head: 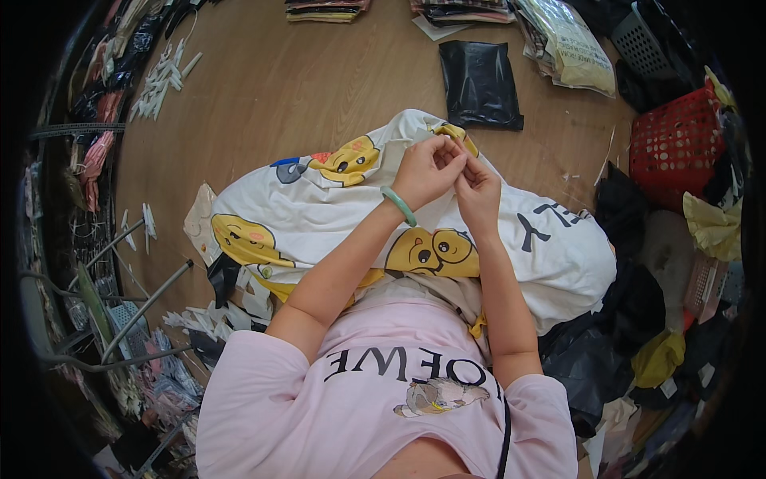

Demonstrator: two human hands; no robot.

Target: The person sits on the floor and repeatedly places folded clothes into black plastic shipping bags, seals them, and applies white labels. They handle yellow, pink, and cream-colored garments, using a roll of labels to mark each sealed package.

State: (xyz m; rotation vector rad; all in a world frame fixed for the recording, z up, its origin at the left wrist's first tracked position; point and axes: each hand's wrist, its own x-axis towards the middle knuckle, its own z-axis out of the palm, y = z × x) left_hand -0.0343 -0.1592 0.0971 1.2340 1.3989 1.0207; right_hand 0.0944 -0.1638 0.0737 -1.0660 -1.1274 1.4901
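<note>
A large white cloth (359, 209) printed with yellow cartoon faces and dark characters lies bunched over my lap and up onto the wooden surface. My left hand (426, 169), with a pale green bangle (399, 205) on its wrist, is above the cloth's far part. Close against it is my right hand (480, 184). Thumbs and fingers of both hands are bent, and their tips meet near a yellow printed patch. Anything pinched between the fingertips is too small or hidden to make out. A pale grey-white flap of fabric shows beside my left fingers.
Beyond the cloth lies a black plastic package (482, 85) on the wooden surface (269, 72). Clear bagged garments (577, 51) are at the far right, above a red perforated basket (676, 146). White clips or tags (163, 78) lie far left. Grey metal bars (149, 308) stand left; black plastic (589, 359) lies right.
</note>
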